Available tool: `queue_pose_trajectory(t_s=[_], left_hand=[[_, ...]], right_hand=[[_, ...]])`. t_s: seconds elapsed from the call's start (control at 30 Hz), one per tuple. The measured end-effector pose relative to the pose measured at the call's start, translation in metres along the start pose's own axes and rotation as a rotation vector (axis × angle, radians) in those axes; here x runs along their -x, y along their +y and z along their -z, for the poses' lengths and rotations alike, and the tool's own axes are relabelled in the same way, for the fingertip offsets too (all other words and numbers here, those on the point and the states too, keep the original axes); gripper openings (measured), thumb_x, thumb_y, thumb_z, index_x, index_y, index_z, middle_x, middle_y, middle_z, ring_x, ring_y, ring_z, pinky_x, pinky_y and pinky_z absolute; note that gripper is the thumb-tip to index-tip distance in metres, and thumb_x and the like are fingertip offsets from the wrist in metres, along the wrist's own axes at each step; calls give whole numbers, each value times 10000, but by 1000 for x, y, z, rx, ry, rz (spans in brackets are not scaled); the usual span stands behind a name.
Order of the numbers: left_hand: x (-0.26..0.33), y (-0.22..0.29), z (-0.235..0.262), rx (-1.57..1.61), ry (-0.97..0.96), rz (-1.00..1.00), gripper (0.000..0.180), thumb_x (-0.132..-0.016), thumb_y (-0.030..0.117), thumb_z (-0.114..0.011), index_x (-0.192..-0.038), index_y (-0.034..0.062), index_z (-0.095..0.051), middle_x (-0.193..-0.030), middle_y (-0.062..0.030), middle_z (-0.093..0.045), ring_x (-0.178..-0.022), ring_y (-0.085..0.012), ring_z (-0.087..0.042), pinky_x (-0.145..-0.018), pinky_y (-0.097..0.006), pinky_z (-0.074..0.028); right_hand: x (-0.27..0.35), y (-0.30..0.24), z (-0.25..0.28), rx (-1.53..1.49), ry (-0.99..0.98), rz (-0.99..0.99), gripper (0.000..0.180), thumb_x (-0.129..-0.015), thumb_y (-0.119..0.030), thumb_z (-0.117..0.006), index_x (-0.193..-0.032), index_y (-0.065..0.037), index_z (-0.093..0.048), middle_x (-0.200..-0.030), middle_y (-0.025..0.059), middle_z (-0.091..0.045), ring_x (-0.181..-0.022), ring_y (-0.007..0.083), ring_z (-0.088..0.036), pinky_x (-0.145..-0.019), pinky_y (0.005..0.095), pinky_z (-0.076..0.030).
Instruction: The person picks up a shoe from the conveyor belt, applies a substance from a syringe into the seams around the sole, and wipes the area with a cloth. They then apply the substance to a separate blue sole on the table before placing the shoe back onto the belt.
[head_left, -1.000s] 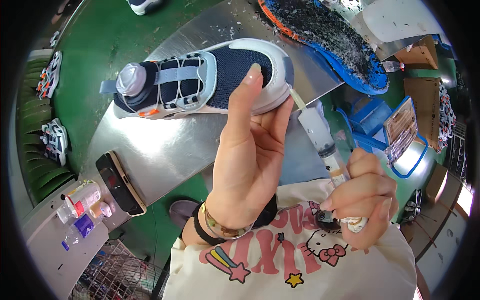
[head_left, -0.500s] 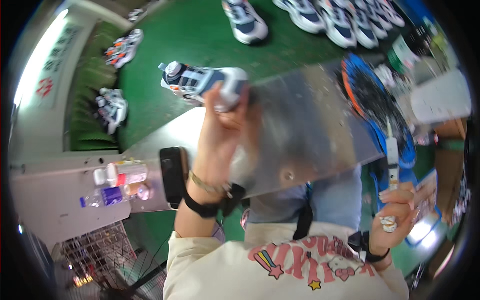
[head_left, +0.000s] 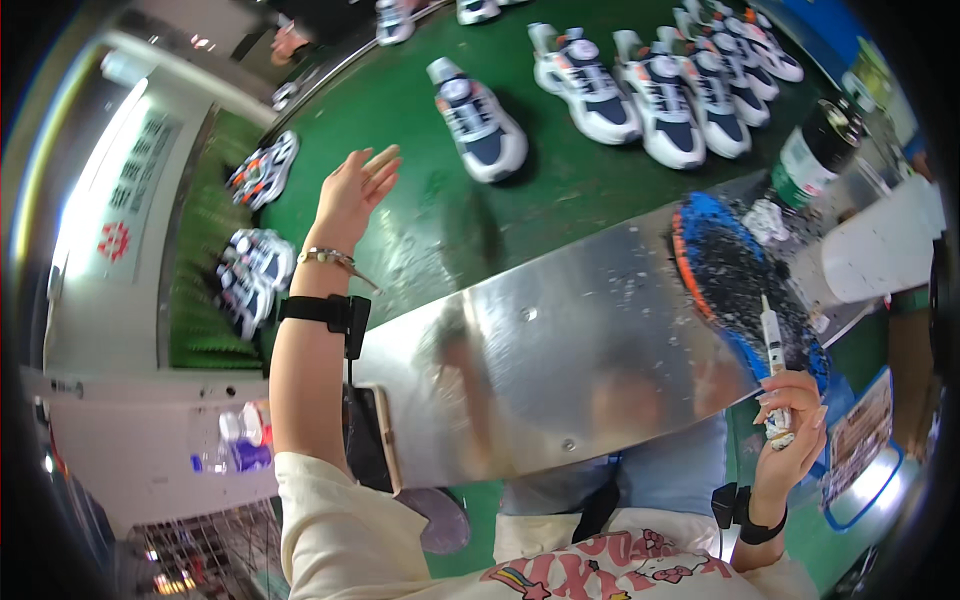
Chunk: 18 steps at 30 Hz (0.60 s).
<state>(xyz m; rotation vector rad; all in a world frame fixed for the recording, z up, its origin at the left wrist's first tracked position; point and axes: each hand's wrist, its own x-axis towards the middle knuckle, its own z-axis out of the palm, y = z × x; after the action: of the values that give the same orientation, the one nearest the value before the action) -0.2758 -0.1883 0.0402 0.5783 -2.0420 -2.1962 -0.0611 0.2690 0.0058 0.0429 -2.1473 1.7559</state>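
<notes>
The person's left hand [head_left: 358,190] stretches over the green surface [head_left: 415,260], released, with loose fingers and nothing in it. It is between a lone shoe [head_left: 478,130], white and navy, to its right and the shoes on the left rack [head_left: 258,265], touching none as far as I can see. The right hand [head_left: 795,415] grasps a syringe [head_left: 772,335], with its tip pointing far, above the blue-and-orange sole-shaped piece [head_left: 735,240] covered with dark scraps. I suppose it is held so to keep the thin tip away from things while the other arm reaches. The far group of shoes [head_left: 660,100] stands with toes toward the near side, perhaps for taking them easily. The phone [head_left: 372,440] lies at the left end of the metal table [head_left: 560,340], probably to leave its middle free.

Half a second ago, the left hand was holding a shoe; now it has none, and I cannot tell surely which one that was. The right hand has kept the syringe. The view has turned, so more shoes are showing.
</notes>
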Motion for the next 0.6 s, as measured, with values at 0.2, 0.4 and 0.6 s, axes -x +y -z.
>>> queue_pose_trajectory(t_s=[0.2,0.4,0.6], left_hand=[[-7,-39,-188,-101,-634,519,550,-908,387,-392,-1178,-92,-372,-1122,-227,-539,-1042,-276,-539,-915,-338,-413],[7,-92,-313,158,-408,455,367,-844,251,-574,-1062,-23,-463,-1041,-164,-532,-914,-265,-559,-750,-372,-516],[-17,-80,-286,350,-494,266,336,-806,132,-628,-1074,-21,-493,-1009,-122,-541,-942,-219,-537,-743,-287,-535]], right_hand=[[0,9,30,4,126,2,517,-929,-336,-212,-754,16,-549,-746,174,-584,-609,168,-463,-600,293,-385],[3,9,56,62,38,-89,589,-929,-363,-209,-668,8,-585,-705,143,-602,-593,197,-497,-593,318,-394],[3,-12,71,-8,-12,25,516,-927,-289,-270,-640,-23,-605,-710,113,-618,-623,199,-526,-577,296,-404]])
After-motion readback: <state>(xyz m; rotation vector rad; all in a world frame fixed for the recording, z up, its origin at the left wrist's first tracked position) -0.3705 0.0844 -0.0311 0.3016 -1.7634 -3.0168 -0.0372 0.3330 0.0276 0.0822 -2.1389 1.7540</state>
